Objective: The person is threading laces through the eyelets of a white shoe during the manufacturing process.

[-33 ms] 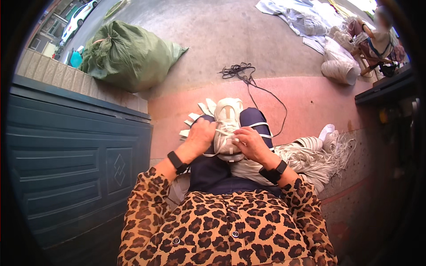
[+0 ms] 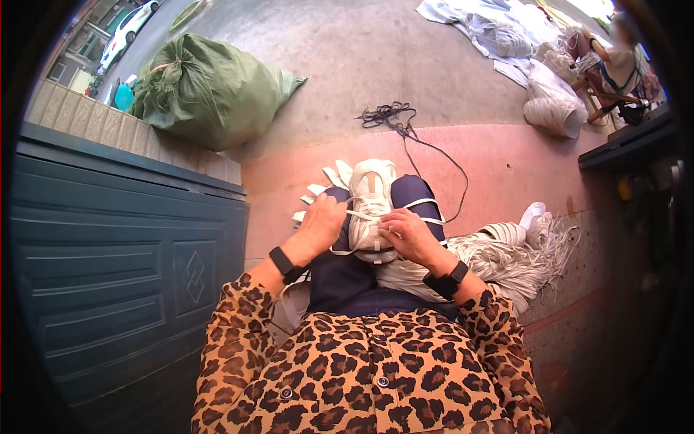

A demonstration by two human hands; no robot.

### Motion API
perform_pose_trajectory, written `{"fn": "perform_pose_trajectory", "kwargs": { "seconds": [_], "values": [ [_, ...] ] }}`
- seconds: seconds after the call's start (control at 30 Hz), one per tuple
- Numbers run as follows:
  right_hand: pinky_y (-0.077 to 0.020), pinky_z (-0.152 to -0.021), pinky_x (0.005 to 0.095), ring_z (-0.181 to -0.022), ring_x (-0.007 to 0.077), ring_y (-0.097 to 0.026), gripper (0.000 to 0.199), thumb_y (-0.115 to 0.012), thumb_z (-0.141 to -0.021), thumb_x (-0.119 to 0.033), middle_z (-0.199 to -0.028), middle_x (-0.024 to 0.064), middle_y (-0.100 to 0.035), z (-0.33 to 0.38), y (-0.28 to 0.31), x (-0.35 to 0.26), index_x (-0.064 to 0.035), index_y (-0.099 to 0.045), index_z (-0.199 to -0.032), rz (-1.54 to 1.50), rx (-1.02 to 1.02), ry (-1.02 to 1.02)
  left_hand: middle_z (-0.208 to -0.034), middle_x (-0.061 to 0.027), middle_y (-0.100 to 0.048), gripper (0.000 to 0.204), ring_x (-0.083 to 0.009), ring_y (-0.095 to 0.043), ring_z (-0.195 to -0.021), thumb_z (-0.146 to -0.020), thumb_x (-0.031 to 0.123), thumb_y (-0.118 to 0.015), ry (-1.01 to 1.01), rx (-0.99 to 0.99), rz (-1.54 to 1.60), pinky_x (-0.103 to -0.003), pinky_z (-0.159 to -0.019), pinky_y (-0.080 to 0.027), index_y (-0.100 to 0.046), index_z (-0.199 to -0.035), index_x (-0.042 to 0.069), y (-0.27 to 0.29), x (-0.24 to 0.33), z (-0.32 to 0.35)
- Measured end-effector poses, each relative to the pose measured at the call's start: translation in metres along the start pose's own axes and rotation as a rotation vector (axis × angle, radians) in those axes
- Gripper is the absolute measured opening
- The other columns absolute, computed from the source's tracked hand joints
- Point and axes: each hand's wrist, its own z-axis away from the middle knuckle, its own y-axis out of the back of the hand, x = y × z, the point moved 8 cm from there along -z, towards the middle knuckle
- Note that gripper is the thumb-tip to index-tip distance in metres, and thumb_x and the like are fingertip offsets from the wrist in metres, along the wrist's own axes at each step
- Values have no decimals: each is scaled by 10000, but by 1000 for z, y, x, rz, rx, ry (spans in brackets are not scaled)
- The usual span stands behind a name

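A cream-white sneaker [image 2: 374,177] rests between my knees with its toe pointing away from me. White shoelace [image 2: 365,215] crosses its front, and a loose length droops over my right thigh. At the shoe's left side, my left hand [image 2: 325,220] is closed on the lace, its fingertips partly hidden. My right hand [image 2: 409,235] lies at the shoe's right side, fingers curled in a pinch by the lace near the ankle opening. Exactly what sits between those fingertips is hard to see. A thick bundle of pale laces [image 2: 499,264] spreads beside my right leg.
White strips [image 2: 307,205] stick out beside my left knee. A black cord [image 2: 390,116] lies tangled on the floor ahead. A bulging green sack [image 2: 210,90] stands far left, beyond a dark blue door panel [image 2: 123,253]. Far right, a person [image 2: 618,65] sits near white bundles [image 2: 553,101].
My left hand has shifted slightly left, away from the shoe, drawing the lace out a little. My right hand stays nearly in place.
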Motion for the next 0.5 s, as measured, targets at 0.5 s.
{"fn": "perform_pose_trajectory", "kwargs": {
  "seconds": [0.5],
  "values": [
    [-448,-579,243,-641,130,-536,218,-436,-947,-190,-742,32,-568,313,230,231,-78,-578,-824,-894,1567,-766,-716,-160,-580,122,-335,-590,-691,-815,85,-498,1188,743,-105,-424,-617,-475,-563,-748,7,152,-260,233]
  ]
}}
